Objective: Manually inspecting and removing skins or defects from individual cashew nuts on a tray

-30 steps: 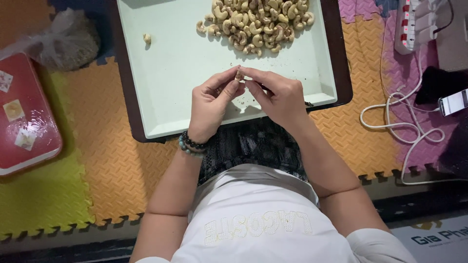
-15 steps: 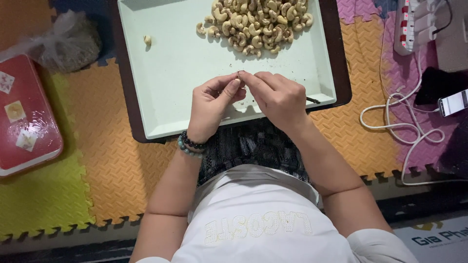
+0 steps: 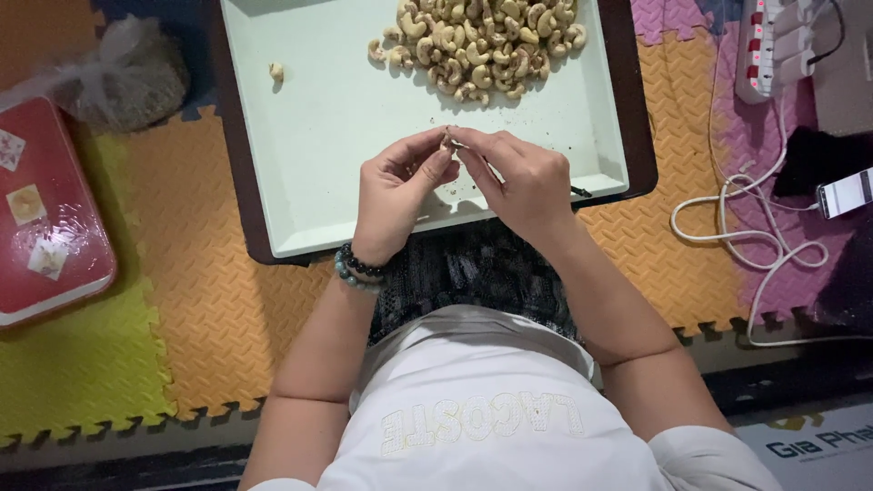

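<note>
Both hands sit in much the same place as half a second ago, fingertips a shade closer together over the tray; nothing else has shifted.

At far left lies a red plastic-wrapped box (image 3: 41, 214) on the yellow and orange foam mat (image 3: 209, 300), with a knotted clear bag (image 3: 118, 77) of greyish contents above it. A lone cashew (image 3: 275, 71) rests on the pale tray (image 3: 336, 136), well apart from the heap.

Left hand (image 3: 393, 195), with a beaded bracelet (image 3: 357, 270) at the wrist, has thumb and fingers pinched together on a cashew kernel (image 3: 446, 143). The kernel is small, pale and mostly hidden; only its tip shows between the fingertips of both hands, above the bare middle of the tray and just below the cashew pile (image 3: 482, 45), not touching it.

Right hand (image 3: 526, 177) is likewise closed on the same kernel from the other side. A thin dark tool (image 3: 580, 191) pokes out beyond its outer edge; whether the hand grips it cannot be told.

At right, a white cable (image 3: 737, 227) loops over the mat below a power strip (image 3: 773, 45).
</note>
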